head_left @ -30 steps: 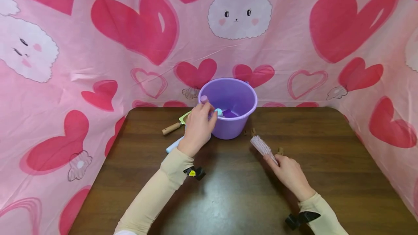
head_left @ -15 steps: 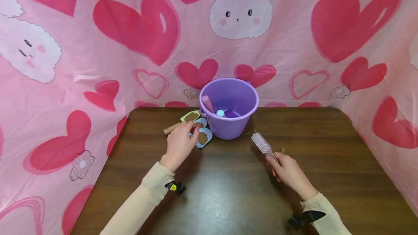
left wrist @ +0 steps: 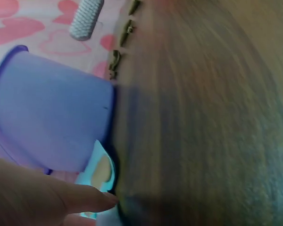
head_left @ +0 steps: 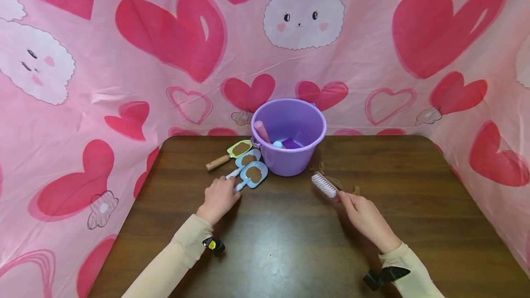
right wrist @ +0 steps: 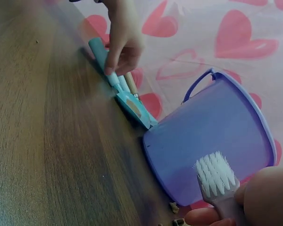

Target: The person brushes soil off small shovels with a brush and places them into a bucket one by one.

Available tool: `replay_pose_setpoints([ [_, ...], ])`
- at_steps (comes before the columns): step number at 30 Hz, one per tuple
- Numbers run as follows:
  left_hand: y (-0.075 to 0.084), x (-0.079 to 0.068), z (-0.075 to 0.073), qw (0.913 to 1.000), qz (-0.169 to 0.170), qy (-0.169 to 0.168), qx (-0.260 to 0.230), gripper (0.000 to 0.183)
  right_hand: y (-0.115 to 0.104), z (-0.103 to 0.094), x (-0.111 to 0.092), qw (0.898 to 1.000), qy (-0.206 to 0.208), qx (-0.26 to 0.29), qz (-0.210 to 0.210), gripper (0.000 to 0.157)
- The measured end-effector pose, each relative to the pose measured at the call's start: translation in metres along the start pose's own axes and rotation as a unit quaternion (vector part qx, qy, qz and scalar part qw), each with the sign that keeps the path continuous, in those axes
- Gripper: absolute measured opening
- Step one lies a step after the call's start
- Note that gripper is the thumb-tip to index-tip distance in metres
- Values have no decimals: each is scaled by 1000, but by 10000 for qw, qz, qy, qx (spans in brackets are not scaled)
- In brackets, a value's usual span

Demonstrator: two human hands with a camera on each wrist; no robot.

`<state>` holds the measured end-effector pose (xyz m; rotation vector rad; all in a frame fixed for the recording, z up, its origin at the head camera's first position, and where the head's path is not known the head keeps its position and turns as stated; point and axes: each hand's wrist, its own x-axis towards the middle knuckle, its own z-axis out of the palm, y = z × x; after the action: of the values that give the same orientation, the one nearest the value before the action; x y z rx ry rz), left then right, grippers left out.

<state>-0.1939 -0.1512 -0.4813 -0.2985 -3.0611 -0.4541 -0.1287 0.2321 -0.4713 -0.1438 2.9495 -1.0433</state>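
Observation:
With its thumb and fingers, my left hand pinches the handle of the nearer light-blue toy shovel, which lies on the table with brown stuff on its blade. Beside it lie a second light-blue shovel and a green one with a wooden handle, each with a brown patch on its blade. My right hand grips a scrub brush by its handle, white bristles turned to the left. In the right wrist view the bristles show in front of the purple bucket.
At the back middle stands the bucket. Inside it are a pink handle, a light-blue rounded thing and a purple piece. Brown clumps lie right of it, around the brush. Behind the table hangs a pink heart-patterned cloth.
My left hand has left the pink handle at the bucket and come down left to the blue shovel's handle. The brush has turned, its bristles now facing more to the left.

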Motion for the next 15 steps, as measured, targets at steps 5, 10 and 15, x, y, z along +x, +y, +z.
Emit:
replay_pose_setpoints([
  [5,-7,-2,7,9997,123,92,204,20,0,-2,-1,9999,69,-133,42,31],
  [10,-7,-2,5,9996,173,-224,-20,19,2,-2,0,9998,35,-185,6,30],
  [15,-3,-6,-2,9953,-57,-876,-396,19,2,0,0,9996,-61,-286,40,27],
])
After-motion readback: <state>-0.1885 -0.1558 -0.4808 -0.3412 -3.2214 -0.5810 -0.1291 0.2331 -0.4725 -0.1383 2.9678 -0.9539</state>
